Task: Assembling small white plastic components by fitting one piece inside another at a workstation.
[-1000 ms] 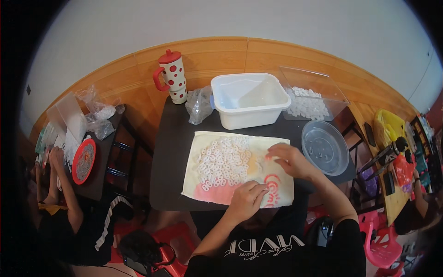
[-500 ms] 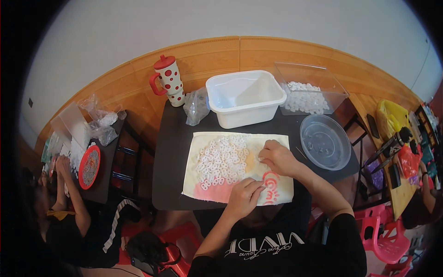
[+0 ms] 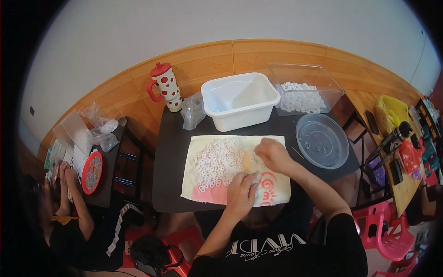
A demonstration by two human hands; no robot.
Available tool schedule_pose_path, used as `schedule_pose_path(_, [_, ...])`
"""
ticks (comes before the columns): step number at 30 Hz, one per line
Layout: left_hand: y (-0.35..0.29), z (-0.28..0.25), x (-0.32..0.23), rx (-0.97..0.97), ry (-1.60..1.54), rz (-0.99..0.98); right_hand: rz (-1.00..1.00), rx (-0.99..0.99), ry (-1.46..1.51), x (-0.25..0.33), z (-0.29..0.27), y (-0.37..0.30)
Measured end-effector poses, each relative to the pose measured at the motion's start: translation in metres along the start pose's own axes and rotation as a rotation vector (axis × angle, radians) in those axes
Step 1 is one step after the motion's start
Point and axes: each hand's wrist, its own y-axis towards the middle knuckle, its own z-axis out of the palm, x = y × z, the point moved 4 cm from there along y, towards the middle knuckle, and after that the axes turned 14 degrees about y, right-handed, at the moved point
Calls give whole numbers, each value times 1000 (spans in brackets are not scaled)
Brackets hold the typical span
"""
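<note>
A cream cloth with pink and red printing lies flat on the dark table in front of me. Spread over its left and middle are many small white plastic pieces with holes in them. My left hand is closed near the cloth's front edge, a small white piece showing at its thumb and fingertips. Just beyond and to the right, my right hand is raised over the cloth with fingers pinched together. What those fingers hold, if anything, is too small to make out.
Behind the cloth stand a spotted tumbler, a clear plastic bag, a white tub and a transparent bin with white pieces. A round clear tray sits right. Another person's hands work at a table leftward.
My right hand has lifted slightly away from the cloth. My left hand has shifted a little left, and a white piece now shows at its fingertips. The whole view has moved slightly.
</note>
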Motion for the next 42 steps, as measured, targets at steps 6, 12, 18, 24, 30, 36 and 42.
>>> schedule_pose_path(6, [-1, 5, 2, 39, 6, -12, 108, 27, -109, -22, 15, 20])
schedule_pose_path(12, [1, 6, 3, 115, -41, -89, 142, -80, 130, -12, -2, 5])
schedule_pose_path(18, [21, 10, -8, 212, 117, -144, 360, -41, 618, 20, -9, -45])
schedule_pose_path(24, [24, 27, -1, 261, 177, -60, 454, -320, 1066, 23, -3, -77])
schedule_pose_path(30, [12, 36, 21, 225, -1044, -577, 408, -424, 1044, 28, 10, -81])
schedule_pose_path(36, [2, 37, 19, 155, -1387, -635, 220, -511, 917, 44, 16, -77])
schedule_pose_path(42, [1, 20, 24, 137, -504, -313, 128, -452, 489, 50, 13, -76])
